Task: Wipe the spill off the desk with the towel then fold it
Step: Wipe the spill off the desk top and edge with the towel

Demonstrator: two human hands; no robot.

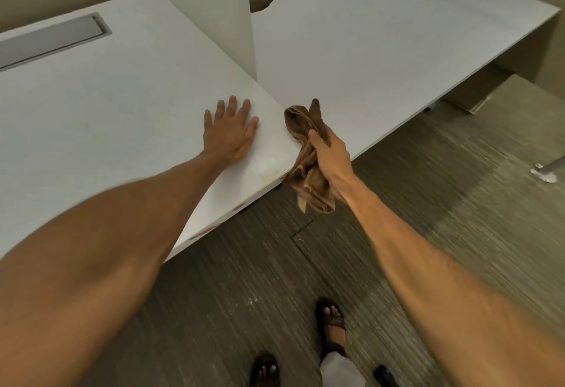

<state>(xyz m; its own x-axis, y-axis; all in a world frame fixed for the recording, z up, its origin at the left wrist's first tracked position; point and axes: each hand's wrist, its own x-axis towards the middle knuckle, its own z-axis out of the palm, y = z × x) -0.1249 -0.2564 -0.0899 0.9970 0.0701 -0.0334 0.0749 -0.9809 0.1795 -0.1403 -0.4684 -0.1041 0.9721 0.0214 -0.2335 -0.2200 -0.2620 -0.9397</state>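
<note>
— Hands?
— Left hand (231,132) flat, fingers spread, on the desk (107,105); right hand (328,149) clutches the bunched brown towel (305,154) (at the desk's front edge).
— Spill?
— Yellowish spill (269,169) between them.

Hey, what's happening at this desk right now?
A person stands at a white desk. The left hand lies flat on the desktop, while the right hand grips a bunched brown towel at the desk's front edge. A faint yellowish spill sits beside the towel, near the edge. The towel is not folded yet.
</note>
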